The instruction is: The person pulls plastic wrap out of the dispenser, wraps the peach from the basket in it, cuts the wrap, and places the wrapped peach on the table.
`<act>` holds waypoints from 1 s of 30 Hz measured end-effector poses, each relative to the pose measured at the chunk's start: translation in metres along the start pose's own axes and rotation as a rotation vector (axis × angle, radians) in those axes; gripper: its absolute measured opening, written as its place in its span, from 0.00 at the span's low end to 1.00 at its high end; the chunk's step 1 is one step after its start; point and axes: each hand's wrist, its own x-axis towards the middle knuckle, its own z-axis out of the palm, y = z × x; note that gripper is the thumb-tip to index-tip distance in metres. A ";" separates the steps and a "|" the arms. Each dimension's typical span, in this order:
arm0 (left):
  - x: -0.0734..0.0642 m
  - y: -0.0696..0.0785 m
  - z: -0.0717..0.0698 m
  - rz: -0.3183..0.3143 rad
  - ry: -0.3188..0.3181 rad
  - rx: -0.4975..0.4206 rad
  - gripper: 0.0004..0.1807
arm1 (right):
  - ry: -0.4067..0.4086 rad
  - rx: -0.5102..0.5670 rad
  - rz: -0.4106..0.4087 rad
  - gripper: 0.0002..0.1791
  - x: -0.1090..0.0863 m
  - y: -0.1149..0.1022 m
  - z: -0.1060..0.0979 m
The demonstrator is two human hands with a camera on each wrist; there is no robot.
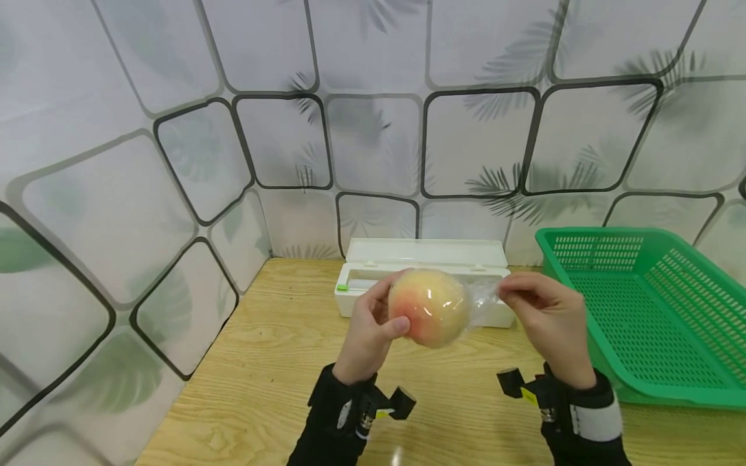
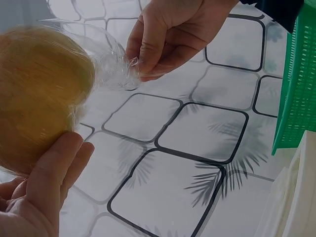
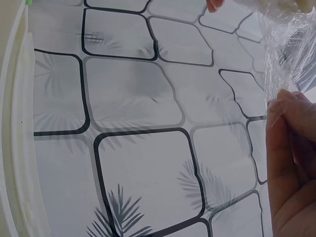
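A yellow peach [image 1: 431, 307] with a red blush, wrapped in clear plastic film, is held up above the wooden table. My left hand [image 1: 373, 327] grips it from the left, thumb in front and fingers behind. On the other side, my right hand [image 1: 548, 317] pinches the gathered end of the plastic film [image 1: 482, 301] between thumb and fingertips. The left wrist view shows the film [image 2: 111, 64] stretched from the peach [image 2: 42, 94] to the right hand [image 2: 180, 37]. Bunched film [image 3: 289, 49] rises from the pinching fingers [image 3: 286, 111] in the right wrist view.
Behind the hands stands a long white box [image 1: 428, 252] with its lid raised, a green piece [image 1: 342, 287] at its left end. A green plastic basket [image 1: 658, 317] sits on the right of the wooden table [image 1: 250, 362]. A patterned curtain-like backdrop [image 1: 373, 142] encloses the back and left.
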 end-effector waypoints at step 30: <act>-0.002 -0.003 0.007 -0.073 -0.121 0.047 0.47 | -0.047 0.163 -0.021 0.16 -0.005 -0.002 0.021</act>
